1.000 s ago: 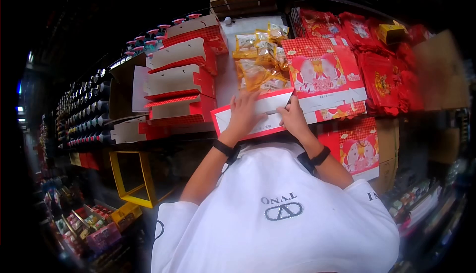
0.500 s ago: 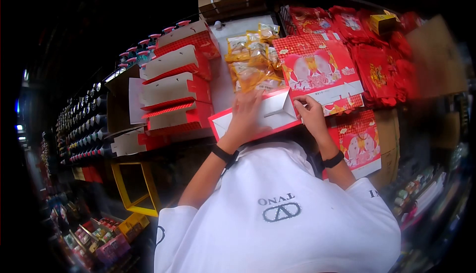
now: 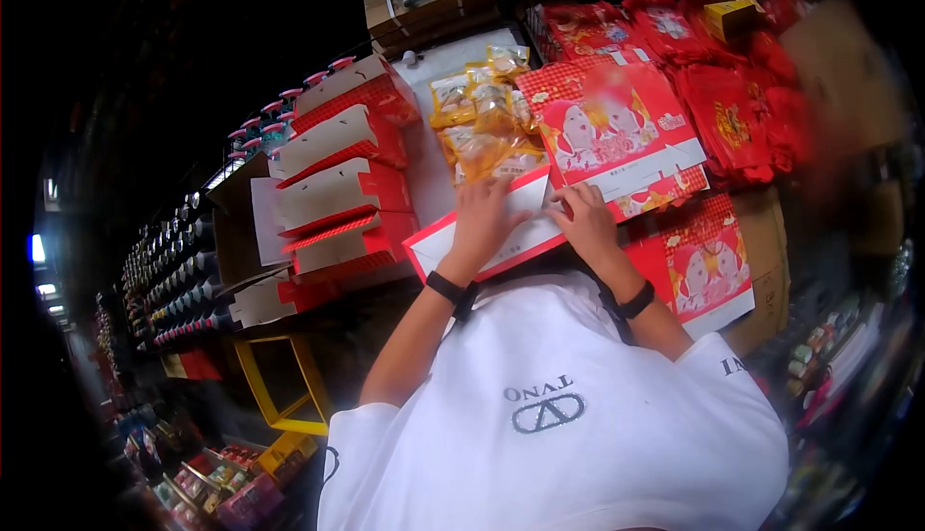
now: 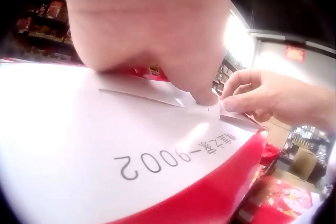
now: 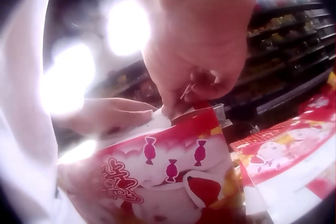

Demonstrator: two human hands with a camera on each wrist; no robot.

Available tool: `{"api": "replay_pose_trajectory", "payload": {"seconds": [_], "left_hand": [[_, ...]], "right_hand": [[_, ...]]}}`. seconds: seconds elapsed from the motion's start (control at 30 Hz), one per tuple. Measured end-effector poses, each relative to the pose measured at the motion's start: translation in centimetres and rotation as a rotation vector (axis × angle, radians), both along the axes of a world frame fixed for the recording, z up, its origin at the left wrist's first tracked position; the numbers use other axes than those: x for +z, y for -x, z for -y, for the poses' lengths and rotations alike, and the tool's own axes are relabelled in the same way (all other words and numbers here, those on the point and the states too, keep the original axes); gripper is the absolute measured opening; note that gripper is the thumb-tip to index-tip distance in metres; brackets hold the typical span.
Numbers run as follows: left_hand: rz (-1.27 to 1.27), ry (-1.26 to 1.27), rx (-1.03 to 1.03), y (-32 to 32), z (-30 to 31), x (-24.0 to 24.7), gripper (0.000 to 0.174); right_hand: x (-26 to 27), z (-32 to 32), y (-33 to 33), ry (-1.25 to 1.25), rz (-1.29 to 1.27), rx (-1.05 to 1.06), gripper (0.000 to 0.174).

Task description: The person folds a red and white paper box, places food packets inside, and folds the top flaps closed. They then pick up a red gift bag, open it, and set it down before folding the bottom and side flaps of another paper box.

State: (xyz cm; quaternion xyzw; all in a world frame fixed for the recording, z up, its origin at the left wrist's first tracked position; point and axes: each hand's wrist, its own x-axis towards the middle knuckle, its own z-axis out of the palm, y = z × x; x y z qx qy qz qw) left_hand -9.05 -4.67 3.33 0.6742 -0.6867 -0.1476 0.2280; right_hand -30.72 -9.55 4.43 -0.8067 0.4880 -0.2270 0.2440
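Observation:
A red cardboard gift box (image 3: pixel 528 239) lies before the person with its white folded end face up. Dark lettering (image 4: pixel 173 155) and a slit between flaps show on that face in the left wrist view. My left hand (image 3: pixel 485 223) rests on the white face, its thumb extended along it near the slit. At the right end, my right hand (image 3: pixel 590 229) pinches the edge of a flap between thumb and fingers. Pink candy prints (image 5: pixel 171 170) cover the box's side in the right wrist view. Part of the pinched flap is hidden behind the fingers.
Several open red boxes (image 3: pixel 328 170) stand in a row at left. Yellow snack packets (image 3: pixel 482 112) lie behind the hands. Flat printed boxes (image 3: pixel 617 126) and red bags (image 3: pixel 732 117) lie at right. Dark bottles (image 3: pixel 173 252) line the far left; a yellow frame (image 3: pixel 279 386) stands below.
The right hand moved off the flap's far corner, past the box's right end, and back in over it. The left hand has stayed on the white face. The view shifted slightly.

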Motion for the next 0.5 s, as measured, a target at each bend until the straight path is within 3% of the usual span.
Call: {"api": "replay_pose_trajectory", "payload": {"seconds": [0.03, 0.13, 0.23, 0.33, 0.43, 0.5], "left_hand": [[-0.004, 0.007, 0.0, -0.1, 0.1, -0.2, 0.067], [-0.011, 0.01, 0.01, -0.3, 0.2, -0.7, 0.065], [0.002, -0.025, 0.041, 0.0, 0.7, -0.4, 0.064], [0.021, -0.065, 0.069, 0.4, 1.1, -0.2, 0.063], [0.032, -0.066, 0.068, 0.4, 1.3, -0.4, 0.063], [0.051, -0.06, 0.062, 0.5, 1.2, -0.5, 0.064]], "right_hand": [[-0.3, 0.0, 0.4, 0.125, -0.028, -0.016, 0.04], [-3.6, -0.3, 0.9, -0.183, 0.333, -0.146, 0.059], [-3.5, 0.0, 1.2, -0.665, 0.561, -0.085, 0.072], [-3.1, -0.1, 1.5, -0.535, 0.422, 0.027, 0.077], [-0.9, -0.5, 1.4, -0.204, 0.116, 0.086, 0.083], [-1.8, -0.4, 1.7, -0.127, 0.091, 0.143, 0.083]]}}
